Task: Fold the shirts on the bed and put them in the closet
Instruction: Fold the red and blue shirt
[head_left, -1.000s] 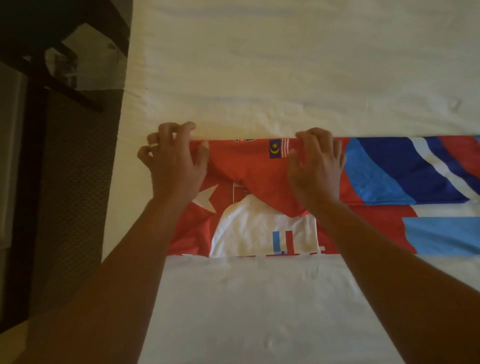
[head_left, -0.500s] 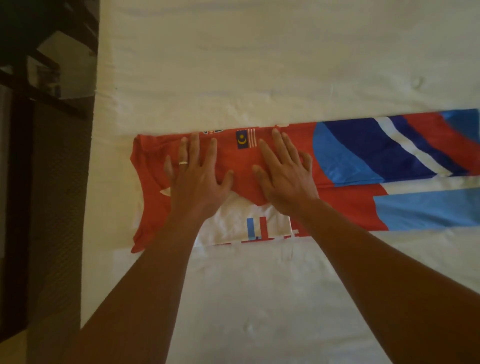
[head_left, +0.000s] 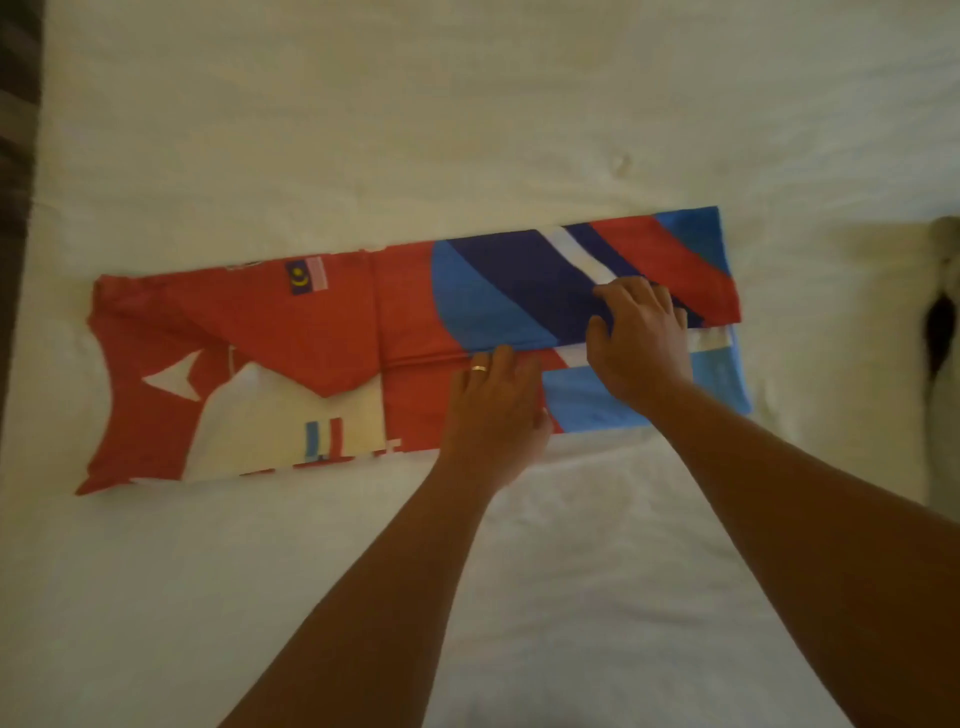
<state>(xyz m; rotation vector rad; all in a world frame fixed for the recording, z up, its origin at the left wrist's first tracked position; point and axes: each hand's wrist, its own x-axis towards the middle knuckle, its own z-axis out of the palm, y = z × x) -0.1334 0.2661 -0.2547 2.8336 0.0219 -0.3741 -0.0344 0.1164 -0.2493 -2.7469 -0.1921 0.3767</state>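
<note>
1. Shirt (head_left: 322, 332) lies flat on the bed (head_left: 467, 114), folded into a long band that runs from left to right across the middle of the view.
2. Its left part is red with a white star shape and a cream panel; a small flag patch (head_left: 307, 277) sits near the far edge.
3. Its right part has dark blue, light blue, white and red stripes.
4. One long side is folded over toward the middle, and the edge of this flap runs along the length of the band.
5. Left hand (head_left: 496, 408) rests on the shirt near the middle of the band, at the near half, with the palm down.
6. Its fingers are straight and close together, pressing the cloth flat, and their tips touch the flap edge. They grasp nothing.
7. A ring (head_left: 478, 368) shows on one finger of this hand.
8. Right hand (head_left: 641, 343) lies just beside the left one, toward the right end of the shirt, over the flap edge.
9. Its fingers are bent a little and spread on the dark blue stripe; the thumb points left. I cannot tell if they pinch the cloth or only press it.
10. Both forearms come in from the bottom right.
11. A dark item (head_left: 943, 332) lies at the right border of the view, well apart from the shirt; what it is stays unclear.
12. Dark floor (head_left: 15, 104) shows along the left border, beside the bed.
</note>
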